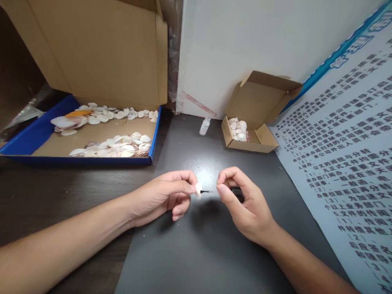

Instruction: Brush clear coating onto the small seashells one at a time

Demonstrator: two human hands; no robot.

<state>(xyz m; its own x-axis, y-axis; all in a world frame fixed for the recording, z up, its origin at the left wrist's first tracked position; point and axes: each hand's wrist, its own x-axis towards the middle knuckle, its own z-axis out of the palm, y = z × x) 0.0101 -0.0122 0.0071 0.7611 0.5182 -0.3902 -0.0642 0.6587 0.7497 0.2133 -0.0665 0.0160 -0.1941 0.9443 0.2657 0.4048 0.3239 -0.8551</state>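
Shell (199,191) and brush (209,191) came together above the smooth dark grey surface (183,261). The left hand (174,192) had the small white shell pinched between thumb and forefinger, its other fingers loosely curled; the right hand's (245,204) grip was closed on the brush, thumb against forefinger, with a black cap (237,193) showing behind them. From where I stood, the dark tip seemed to touch the shell, so I judged the step in hand to be dabbing something onto it. The next move appeared to call for a steady left pinch and a light stroke. The brush's stem was thin and straight, the shell pale and rounded. Beyond them stood a little whitish bottle (204,126), near a small brown cardboard box (248,145) partly filled with pale shells (238,128). To the left, a wide, blue-walled box (92,160) held heaped shells (127,147), many white and smooth, a few ribbed and brownish.
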